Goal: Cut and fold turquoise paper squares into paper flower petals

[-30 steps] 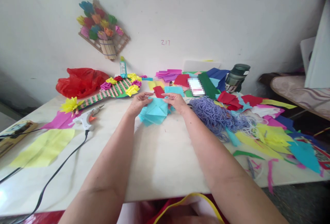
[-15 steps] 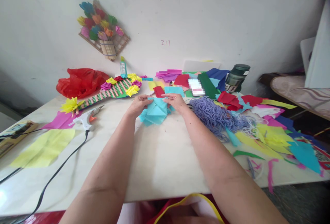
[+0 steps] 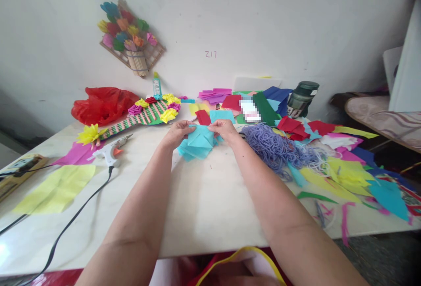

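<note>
Left of the turquoise paper stack (image 3: pixel 198 143), a glue gun (image 3: pixel 110 152) lies on the table (image 3: pixel 204 207) and a red plastic bag (image 3: pixel 101 104) sits behind it, its contents hidden. The left hand (image 3: pixel 176 133) pinches the stack's top sheet, fingers closed on its left edge; the right hand (image 3: pixel 225 130) pinches the right edge likewise. Over the last second the top sheet has lifted slightly toward the far side and creased into a fold, while both hands barely shifted. Right of the stack lies a purple cord tangle (image 3: pixel 272 145); beyond it stands a dark green jar (image 3: pixel 301 98), lid on.
</note>
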Tool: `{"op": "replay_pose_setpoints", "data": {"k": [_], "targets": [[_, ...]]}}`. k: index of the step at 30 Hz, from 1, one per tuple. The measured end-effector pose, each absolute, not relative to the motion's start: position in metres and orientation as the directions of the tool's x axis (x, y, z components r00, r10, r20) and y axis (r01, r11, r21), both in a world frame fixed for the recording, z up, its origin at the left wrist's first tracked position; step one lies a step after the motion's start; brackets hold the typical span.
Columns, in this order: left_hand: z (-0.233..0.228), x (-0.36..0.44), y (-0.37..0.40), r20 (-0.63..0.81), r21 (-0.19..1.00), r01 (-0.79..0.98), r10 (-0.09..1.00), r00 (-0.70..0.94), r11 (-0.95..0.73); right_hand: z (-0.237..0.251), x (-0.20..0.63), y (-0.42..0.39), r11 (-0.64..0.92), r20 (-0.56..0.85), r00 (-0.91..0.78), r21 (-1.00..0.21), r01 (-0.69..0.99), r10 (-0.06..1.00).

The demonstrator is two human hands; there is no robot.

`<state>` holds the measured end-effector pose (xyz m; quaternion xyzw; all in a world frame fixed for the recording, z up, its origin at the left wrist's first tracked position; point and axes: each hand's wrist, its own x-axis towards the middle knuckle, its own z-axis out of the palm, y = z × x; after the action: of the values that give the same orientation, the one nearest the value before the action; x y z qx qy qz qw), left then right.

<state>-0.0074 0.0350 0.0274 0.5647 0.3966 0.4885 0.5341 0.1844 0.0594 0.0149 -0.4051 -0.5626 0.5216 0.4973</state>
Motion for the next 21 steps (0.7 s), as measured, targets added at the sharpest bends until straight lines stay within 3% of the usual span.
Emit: {"op": "replay_pose_setpoints", "data": {"k": [15,21], "targets": [[0.0273,-0.0026,0.0347,0.119,0.991,0.039,0.974,0.193,-0.129,0.019,0.1825,0.0546,0.118,0.124,-0.178,-0.992,-0.044,0.976],[0.0285,-0.002,0.035,0.144,0.983,0.084,0.97,0.197,-0.163,0.0202,0.184,0.0532,0.077,0.094,-0.283,-0.995,-0.068,0.955]]}}
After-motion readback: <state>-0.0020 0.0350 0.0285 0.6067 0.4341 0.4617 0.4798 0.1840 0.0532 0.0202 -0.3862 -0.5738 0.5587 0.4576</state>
